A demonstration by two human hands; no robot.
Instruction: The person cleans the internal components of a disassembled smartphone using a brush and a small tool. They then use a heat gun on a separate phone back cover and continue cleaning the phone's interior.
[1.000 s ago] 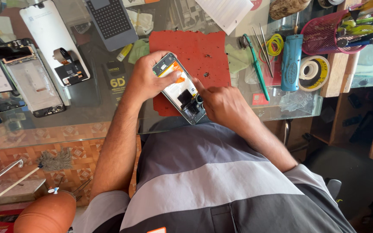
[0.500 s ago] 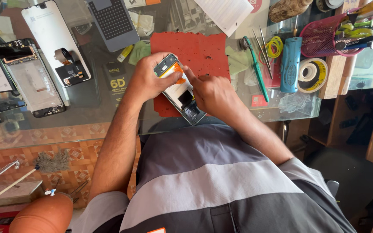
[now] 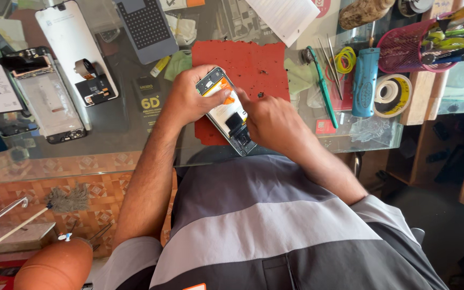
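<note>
- Phones with their backs off lie far left on our glass table.
- Our left hand clasps the opened phone by its upper end, over the red mat.
- Our right hand presses fingertips onto its lower half.
- Green tweezers, a blue tube and a tape roll sit right.

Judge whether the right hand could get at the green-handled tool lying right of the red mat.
Probably yes: the right hand sits beside the green-handled tool, with only bare red mat between; it would have to leave the opened phone.
</note>
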